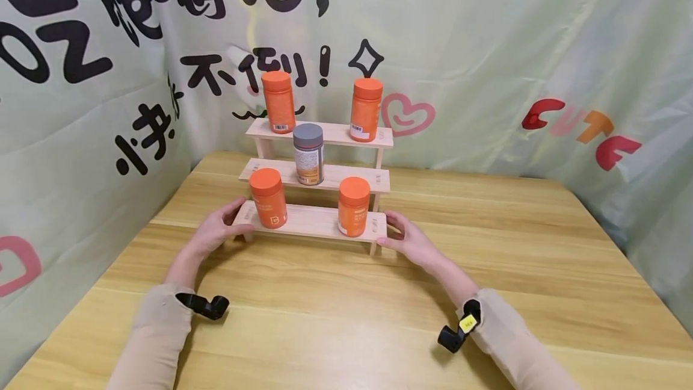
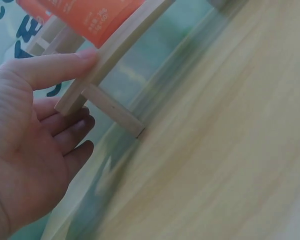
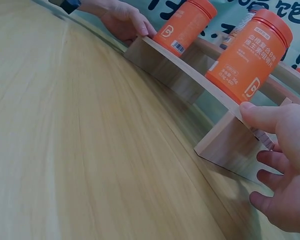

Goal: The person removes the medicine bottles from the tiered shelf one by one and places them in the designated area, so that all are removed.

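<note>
A three-tier wooden display stand (image 1: pixel 311 219) is on the table, with both hands at its lowest shelf. My left hand (image 1: pixel 213 232) grips the left end, its thumb along the front top edge and the fingers round the end. At the opposite end my right hand (image 1: pixel 412 244) holds the shelf likewise, thumb at the front corner (image 3: pixel 260 117). Two orange bottles stand upright on the bottom shelf, a left one (image 1: pixel 269 200) and a right one (image 1: pixel 354 208). The middle shelf bears a grey-capped bottle (image 1: pixel 308 155). On top are two more orange bottles, left (image 1: pixel 279 104) and right (image 1: pixel 366 111).
The wood-grain table (image 1: pixel 325 318) extends in front of the stand and to both sides. Behind and at the left hangs a pale green curtain (image 1: pixel 476 47) with printed lettering, close to the stand's back. Black wrist cameras (image 1: pixel 206 306) are strapped on both forearms.
</note>
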### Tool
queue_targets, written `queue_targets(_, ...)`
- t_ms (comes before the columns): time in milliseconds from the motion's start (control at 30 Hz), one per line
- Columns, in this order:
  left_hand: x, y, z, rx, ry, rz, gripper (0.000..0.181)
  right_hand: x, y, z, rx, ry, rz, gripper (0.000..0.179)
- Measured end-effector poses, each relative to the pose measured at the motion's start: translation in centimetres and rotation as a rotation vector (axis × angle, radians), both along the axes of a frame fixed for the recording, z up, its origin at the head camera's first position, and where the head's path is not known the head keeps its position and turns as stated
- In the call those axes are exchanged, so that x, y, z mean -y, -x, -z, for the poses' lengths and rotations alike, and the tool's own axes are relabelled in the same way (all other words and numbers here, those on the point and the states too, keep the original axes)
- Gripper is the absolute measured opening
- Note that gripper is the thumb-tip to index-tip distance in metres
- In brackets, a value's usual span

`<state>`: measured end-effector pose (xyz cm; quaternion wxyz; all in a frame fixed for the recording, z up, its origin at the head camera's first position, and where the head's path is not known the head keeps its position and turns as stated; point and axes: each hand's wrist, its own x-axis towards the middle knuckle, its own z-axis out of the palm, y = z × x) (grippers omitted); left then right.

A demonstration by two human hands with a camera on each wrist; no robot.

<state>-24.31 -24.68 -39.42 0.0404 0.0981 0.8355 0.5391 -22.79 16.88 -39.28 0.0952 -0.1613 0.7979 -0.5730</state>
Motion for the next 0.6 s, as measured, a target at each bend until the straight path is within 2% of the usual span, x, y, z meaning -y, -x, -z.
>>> queue_targets(367, -2.4, -0.3, 0.1, -0.022, -0.060, 0.064, 0.081, -2.8, -0.9, -0.3, -0.016, -0.024, -0.007, 0.071)
queue_targets(600, -3.5, -0.6, 0.4, -0.038, -0.085, 0.110, 0.079, -4.4, -1.6, 0.3, -0.023, -0.020, -0.001, 0.072)
